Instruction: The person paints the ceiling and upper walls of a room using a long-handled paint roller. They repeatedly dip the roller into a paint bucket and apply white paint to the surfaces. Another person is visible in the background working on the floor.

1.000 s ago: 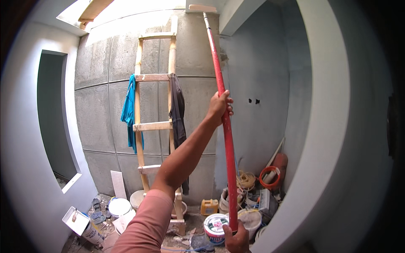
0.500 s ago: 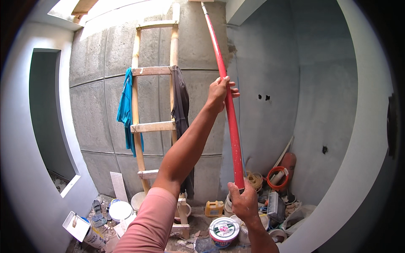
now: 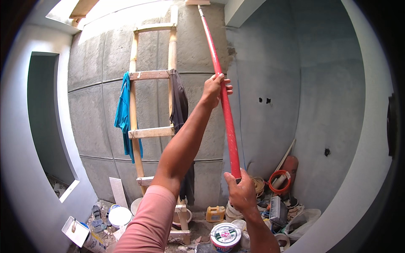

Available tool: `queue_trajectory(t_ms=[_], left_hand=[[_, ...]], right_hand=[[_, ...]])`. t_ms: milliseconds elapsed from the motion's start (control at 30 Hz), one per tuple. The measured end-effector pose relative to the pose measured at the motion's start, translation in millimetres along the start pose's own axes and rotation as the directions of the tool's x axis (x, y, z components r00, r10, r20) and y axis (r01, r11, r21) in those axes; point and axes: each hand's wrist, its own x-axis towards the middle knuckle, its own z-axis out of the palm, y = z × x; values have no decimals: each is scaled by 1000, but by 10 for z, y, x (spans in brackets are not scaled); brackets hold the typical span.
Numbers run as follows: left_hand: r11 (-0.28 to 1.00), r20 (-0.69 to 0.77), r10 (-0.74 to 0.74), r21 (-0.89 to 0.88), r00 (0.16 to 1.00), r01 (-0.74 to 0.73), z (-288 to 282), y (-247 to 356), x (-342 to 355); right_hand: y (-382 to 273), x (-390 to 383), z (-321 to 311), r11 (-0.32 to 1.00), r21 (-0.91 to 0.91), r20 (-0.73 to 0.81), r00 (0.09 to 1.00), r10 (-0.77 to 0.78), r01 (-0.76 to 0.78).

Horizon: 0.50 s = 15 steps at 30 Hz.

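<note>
A long red pole (image 3: 225,114) runs upward to a pale paint roller head (image 3: 197,2) at the top of the concrete wall (image 3: 93,118), near a white beam. My left hand (image 3: 214,89) grips the pole's middle, thumb over it and fingertips showing on its right side. Lower down, my right hand (image 3: 239,192) is closed around the pole's bottom end. Left of the pole, a wooden ladder (image 3: 135,105) leans on the wall, with a teal shirt (image 3: 121,111) and a dark grey garment (image 3: 179,92) draped over it.
Along the floor lie several paint buckets (image 3: 225,235), a yellow jug (image 3: 215,213), a tray (image 3: 74,230), sandals (image 3: 97,219), coiled hose and rubble. An orange bucket (image 3: 279,182) sits in the right alcove. A doorway opening (image 3: 44,118) is at left; a white wall edge (image 3: 358,177) borders the right.
My right hand has risen along with the pole's lower end, and my left hand is slightly higher. The roller head went partly out of the top of the view, then came back into it.
</note>
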Motion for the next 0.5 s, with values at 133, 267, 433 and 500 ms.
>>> queue_trajectory(t_ms=[133, 267, 433, 500], left_hand=[[1000, -7, 21, 5, 1000, -21, -50, 99, 97], [1000, -11, 5, 3, 1000, -5, 10, 170, -11], [999, 48, -4, 37, 999, 2, 282, 336, -436], [998, 82, 4, 69, 997, -10, 389, 434, -625]], right_hand=[[-5, 57, 36, 995, -65, -7, 997, -83, 82], [-213, -60, -67, 995, -72, 53, 996, 71, -67], [-251, -445, -290, 996, -38, 45, 995, 85, -84], [-286, -641, -381, 996, -38, 50, 995, 84, -82]])
